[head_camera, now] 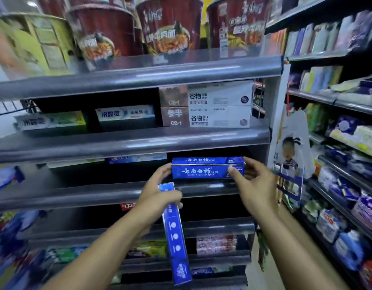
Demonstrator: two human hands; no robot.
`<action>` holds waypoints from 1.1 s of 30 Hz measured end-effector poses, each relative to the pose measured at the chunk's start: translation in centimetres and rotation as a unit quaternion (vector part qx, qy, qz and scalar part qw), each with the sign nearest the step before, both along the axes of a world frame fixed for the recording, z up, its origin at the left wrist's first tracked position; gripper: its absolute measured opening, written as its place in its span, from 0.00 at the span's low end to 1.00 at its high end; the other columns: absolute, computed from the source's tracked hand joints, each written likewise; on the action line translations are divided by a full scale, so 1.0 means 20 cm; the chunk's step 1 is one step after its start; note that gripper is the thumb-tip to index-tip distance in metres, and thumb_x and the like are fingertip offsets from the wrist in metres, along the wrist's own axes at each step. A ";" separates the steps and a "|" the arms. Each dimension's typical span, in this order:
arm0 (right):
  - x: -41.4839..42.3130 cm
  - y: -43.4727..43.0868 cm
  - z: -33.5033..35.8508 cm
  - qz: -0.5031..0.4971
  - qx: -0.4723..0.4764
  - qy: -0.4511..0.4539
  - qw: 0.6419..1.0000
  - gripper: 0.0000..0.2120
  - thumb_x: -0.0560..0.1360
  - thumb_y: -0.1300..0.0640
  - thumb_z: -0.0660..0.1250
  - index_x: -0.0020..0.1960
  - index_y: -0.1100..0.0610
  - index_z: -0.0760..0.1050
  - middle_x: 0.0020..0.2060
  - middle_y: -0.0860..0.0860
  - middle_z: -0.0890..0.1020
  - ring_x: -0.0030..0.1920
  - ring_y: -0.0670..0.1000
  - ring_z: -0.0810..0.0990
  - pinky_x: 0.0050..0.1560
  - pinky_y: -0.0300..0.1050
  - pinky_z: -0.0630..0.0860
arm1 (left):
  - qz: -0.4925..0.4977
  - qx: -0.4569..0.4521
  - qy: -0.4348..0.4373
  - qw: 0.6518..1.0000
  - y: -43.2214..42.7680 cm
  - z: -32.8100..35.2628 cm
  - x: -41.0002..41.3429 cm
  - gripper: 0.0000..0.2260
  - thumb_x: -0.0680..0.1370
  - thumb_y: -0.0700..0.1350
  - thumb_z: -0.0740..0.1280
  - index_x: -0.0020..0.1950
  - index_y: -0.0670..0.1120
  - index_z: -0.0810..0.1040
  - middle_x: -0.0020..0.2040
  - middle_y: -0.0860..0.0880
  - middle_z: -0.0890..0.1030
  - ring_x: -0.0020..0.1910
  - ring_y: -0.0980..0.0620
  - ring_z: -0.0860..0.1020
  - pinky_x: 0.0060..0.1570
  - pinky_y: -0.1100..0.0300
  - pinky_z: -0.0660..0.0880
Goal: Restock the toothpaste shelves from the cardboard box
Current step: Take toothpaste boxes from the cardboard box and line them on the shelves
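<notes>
Left hand [158, 191], fingers curled round the upper end of a long blue toothpaste carton [176, 237] that hangs end-down. Beside it a second blue toothpaste carton [201, 170] lies lengthwise at the front of the grey metal shelf [97, 195], its right end pinched between thumb and fingers of the right hand [254, 185]. Restocking appears part-done: one carton nearly seated, one waiting, dark gaps to the left, the cardboard box out of view; a hanging display card [289, 160] crowds the right wrist.
</notes>
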State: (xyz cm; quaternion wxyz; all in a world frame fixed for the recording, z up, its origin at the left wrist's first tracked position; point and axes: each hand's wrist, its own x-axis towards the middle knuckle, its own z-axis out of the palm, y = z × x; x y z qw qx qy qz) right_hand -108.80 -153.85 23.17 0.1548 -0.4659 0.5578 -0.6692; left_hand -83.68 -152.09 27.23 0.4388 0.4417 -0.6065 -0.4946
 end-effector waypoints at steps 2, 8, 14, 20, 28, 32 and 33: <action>0.00 -0.03 0.01 -0.037 0.011 0.056 0.998 0.19 0.71 0.46 0.77 0.60 0.47 0.80 0.50 0.44 0.85 0.46 0.39 0.83 0.52 0.45 0.81 | 0.020 0.025 0.004 0.999 -0.06 0.02 -0.03 0.34 0.54 0.44 0.72 0.60 0.62 0.79 0.65 0.60 0.79 0.46 0.45 0.85 0.44 0.50 0.82; 0.00 -0.10 0.08 -0.111 0.050 0.245 0.962 0.17 0.76 0.50 0.73 0.63 0.54 0.82 0.51 0.58 0.86 0.56 0.62 0.77 0.56 0.54 0.75 | 0.061 0.094 -0.026 0.993 -0.21 0.05 -0.11 0.33 0.51 0.46 0.71 0.57 0.55 0.77 0.41 0.50 0.85 0.39 0.41 0.85 0.51 0.42 0.81; 0.03 -0.08 0.09 -0.099 0.124 0.265 0.951 0.19 0.79 0.51 0.67 0.68 0.54 0.78 0.53 0.62 0.83 0.60 0.64 0.73 0.58 0.54 0.72 | 0.102 0.123 -0.015 0.987 -0.19 0.08 -0.15 0.34 0.50 0.46 0.70 0.57 0.52 0.77 0.37 0.47 0.83 0.38 0.43 0.82 0.41 0.51 0.75; 0.05 0.12 0.08 -0.041 0.029 0.240 0.970 0.18 0.78 0.55 0.70 0.67 0.57 0.78 0.60 0.53 0.82 0.62 0.57 0.77 0.63 0.50 0.73 | 0.176 0.117 0.055 0.976 -0.14 0.06 -0.05 0.22 0.58 0.44 0.73 0.52 0.52 0.77 0.34 0.52 0.83 0.28 0.53 0.81 0.31 0.56 0.77; 0.16 0.46 0.02 0.259 0.123 -0.050 0.957 0.25 0.68 0.44 0.72 0.65 0.46 0.77 0.54 0.49 0.84 0.50 0.53 0.85 0.51 0.55 0.83 | 0.195 0.135 0.117 0.965 -0.08 0.06 0.02 0.06 0.78 0.44 0.73 0.45 0.47 0.78 0.32 0.49 0.83 0.33 0.49 0.85 0.39 0.46 0.84; 0.20 0.51 0.03 0.317 0.096 -0.128 0.935 0.23 0.67 0.51 0.75 0.61 0.51 0.79 0.52 0.54 0.87 0.46 0.58 0.86 0.44 0.54 0.85 | 0.159 0.143 0.175 0.961 -0.02 0.09 -0.02 0.11 0.77 0.45 0.75 0.52 0.44 0.75 0.36 0.46 0.84 0.36 0.49 0.85 0.42 0.49 0.84; 0.22 0.52 0.01 0.304 0.073 -0.128 0.941 0.20 0.67 0.51 0.75 0.58 0.52 0.82 0.51 0.53 0.87 0.47 0.57 0.86 0.43 0.51 0.85 | 0.151 0.144 0.198 0.958 0.00 0.09 -0.03 0.12 0.76 0.46 0.76 0.53 0.44 0.75 0.37 0.46 0.84 0.37 0.49 0.85 0.42 0.51 0.83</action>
